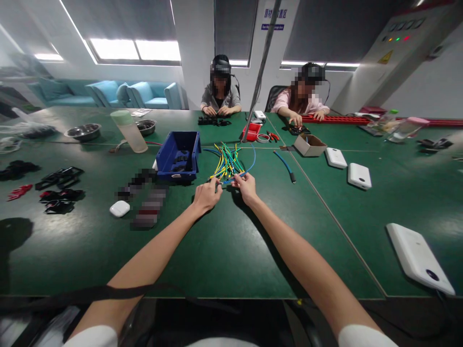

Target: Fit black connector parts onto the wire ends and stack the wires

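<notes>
Grip: blue wire [228, 181] pinched between the fingertips of the left hand [208, 196] and the right hand [247, 187]; how firmly it is squeezed cannot be told
Blue slack: a loop, seemingly of the same wire, is arched above the right hand; it is best kept from being snagged on its neighbours
Wire bundle [226, 164]: yellow, green and blue lengths are fanned out just beyond the fingertips; one wire should be drawn clear before it is worked
Wire ends: too small to be read; they should be checked close up, with both hands held steady
Green tabletop [217, 250]: bare near the forearms, so the wire could be handled there
Blue parts bin [188, 174]: set left of the bundle, best not knocked by the left hand
</notes>
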{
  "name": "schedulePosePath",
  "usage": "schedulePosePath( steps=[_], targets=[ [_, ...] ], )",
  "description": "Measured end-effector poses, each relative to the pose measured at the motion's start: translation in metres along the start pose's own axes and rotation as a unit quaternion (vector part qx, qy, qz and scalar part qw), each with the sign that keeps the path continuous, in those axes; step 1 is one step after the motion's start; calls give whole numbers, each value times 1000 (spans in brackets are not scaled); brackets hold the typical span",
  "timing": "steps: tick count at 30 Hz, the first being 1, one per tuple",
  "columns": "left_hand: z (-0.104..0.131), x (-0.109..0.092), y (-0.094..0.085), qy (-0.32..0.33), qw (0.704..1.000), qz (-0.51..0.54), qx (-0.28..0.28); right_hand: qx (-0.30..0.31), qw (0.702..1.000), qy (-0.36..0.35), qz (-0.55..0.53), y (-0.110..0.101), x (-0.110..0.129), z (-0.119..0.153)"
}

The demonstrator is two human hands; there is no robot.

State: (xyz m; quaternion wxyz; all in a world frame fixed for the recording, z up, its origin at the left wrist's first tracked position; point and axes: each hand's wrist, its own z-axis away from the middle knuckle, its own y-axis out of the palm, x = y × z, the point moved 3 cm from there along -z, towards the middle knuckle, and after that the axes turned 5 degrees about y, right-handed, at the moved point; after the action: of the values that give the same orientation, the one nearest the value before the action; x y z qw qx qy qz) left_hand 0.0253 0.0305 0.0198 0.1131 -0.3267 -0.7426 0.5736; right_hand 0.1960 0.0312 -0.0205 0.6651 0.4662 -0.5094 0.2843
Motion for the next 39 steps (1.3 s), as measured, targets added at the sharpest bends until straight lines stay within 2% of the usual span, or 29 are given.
schedulePosePath(
  steps=[3, 7, 15, 19, 26, 30, 39],
  targets=[
    [8, 4, -3, 1, 1000, 2, -3, -34, 999, -17, -10, -3, 2, 3],
    [16, 13, -3, 46, 998, 18, -43, -64, 998, -19, -22, -5, 5, 10],
    [17, 23, -3, 88, 989, 63, -103, -59, 997, -49, 2, -1, 8, 37],
    [15, 28, -4, 62, 986, 87, -131, -70, 996, -61, 7, 1, 8, 44],
    [9, 39, 0, 23, 978, 174, -110, -57, 997, -49, 11, 3, 9, 42],
    [9, 38, 1, 30, 973, 205, -105, -56, 997, -48, 2, 2, 8, 42],
    [13, 31, 0, 64, 979, 170, -88, -49, 998, -47, -6, 3, 9, 44]
  ],
)
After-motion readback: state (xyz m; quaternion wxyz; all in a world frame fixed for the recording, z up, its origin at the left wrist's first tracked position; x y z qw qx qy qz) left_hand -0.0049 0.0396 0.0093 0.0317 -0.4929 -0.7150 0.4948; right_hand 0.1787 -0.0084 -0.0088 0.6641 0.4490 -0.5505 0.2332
